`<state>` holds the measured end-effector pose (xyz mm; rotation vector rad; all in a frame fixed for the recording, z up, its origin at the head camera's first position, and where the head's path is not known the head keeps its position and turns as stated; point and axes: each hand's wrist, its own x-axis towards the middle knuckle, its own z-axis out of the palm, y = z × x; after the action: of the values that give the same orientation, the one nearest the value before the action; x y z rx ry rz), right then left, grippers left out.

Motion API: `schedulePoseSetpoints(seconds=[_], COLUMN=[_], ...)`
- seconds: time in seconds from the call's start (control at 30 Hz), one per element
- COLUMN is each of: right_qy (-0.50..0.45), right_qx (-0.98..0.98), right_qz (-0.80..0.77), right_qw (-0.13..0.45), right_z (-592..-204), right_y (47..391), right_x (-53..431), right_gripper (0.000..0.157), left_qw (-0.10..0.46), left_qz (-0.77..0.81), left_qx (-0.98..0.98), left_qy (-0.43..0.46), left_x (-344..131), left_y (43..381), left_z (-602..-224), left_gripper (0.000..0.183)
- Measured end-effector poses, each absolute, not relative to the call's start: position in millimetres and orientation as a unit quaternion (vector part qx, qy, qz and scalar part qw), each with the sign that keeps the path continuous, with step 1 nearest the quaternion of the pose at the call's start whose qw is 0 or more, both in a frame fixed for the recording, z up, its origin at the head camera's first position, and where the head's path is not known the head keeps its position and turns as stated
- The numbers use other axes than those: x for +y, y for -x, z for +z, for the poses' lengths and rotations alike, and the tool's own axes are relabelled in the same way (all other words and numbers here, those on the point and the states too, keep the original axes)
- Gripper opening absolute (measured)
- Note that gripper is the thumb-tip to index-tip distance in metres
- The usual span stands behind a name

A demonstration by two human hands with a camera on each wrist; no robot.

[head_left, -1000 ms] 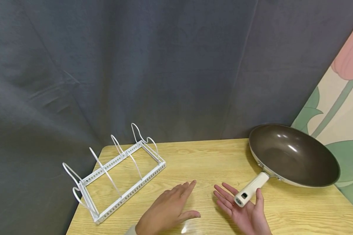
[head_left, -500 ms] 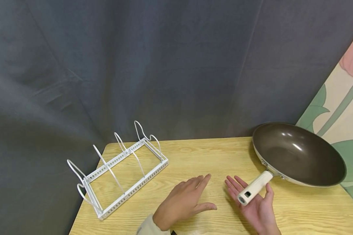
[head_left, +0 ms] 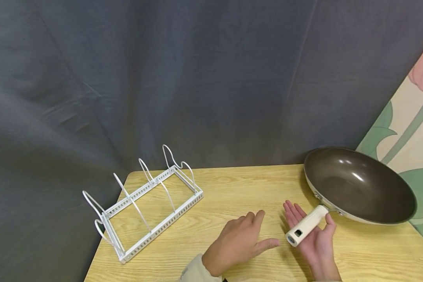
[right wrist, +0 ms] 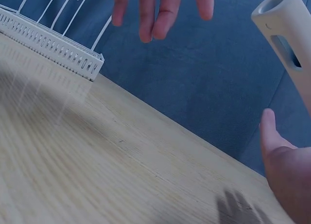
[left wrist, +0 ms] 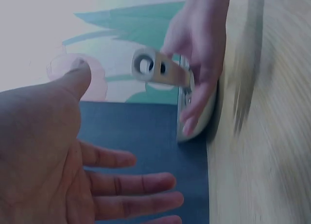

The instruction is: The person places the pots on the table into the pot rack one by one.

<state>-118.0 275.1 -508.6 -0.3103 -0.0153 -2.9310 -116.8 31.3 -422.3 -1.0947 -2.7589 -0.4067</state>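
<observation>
A wok (head_left: 359,186) with a dark brown inside and a cream outer side sits at the right of the table in the head view. Its cream handle (head_left: 307,226) points toward the person and has a hanging slot near its end. Palm up, my right hand (head_left: 313,239) lies under that handle, fingers extended on one side and thumb on the other, not curled round it. My left hand (head_left: 234,243) hovers over the table left of the handle's end, back up, holding nothing. The left wrist view shows its fingers (left wrist: 131,182) spread and loosely extended.
At the left of the table (head_left: 239,188) stands a white wire rack (head_left: 155,231) with several upright loops. A dark curtain (head_left: 211,78) hangs behind, and a flower-patterned panel (head_left: 416,149) borders the right side.
My left hand has moved right, closer to the wok's handle. My right hand has slid a little forward and right beneath the handle. The wok and rack stay put while the head view shifts slightly.
</observation>
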Motion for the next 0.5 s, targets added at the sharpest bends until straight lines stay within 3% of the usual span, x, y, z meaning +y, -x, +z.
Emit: schedulePoseSetpoints(seconds=[0.27,0.5], right_qy=[0.073,0.062], right_qx=[-0.027,-0.018], right_qz=[-0.994,-0.996], right_qw=[0.079,0.067], right_z=[-507.8,-505.3], right_y=[122.5,125.9], right_x=[278.2,280.7], right_gripper=[0.072,0.069], left_qw=[0.059,0.049], left_qz=[-0.162,-0.174], left_qx=[-0.926,-0.926], left_qy=[0.335,0.333], left_x=[55.0,69.8], left_y=[117.3,119.6], left_z=[-419.3,-412.1], left_gripper=[0.08,0.07])
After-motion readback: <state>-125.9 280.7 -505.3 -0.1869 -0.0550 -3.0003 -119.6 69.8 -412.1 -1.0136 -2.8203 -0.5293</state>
